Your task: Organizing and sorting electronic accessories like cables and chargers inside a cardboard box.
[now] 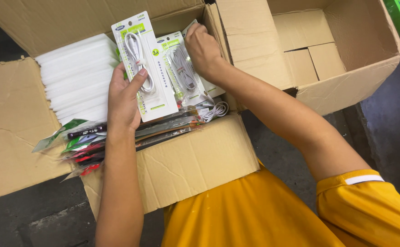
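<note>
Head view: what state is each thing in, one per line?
Left hand: gripping a white carded cable pack, held upright.
Right hand: fingers on a second white cable pack inside the box.
Near brown cardboard box: open, flaps spread, part filled.
Stack of white foam sheets: standing on edge in the box.
Far brown cardboard box: open, looks empty.

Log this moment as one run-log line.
left hand: holds cable pack | right hand: grips second cable pack | below: open carton, foam sheets, flat packets
</note>
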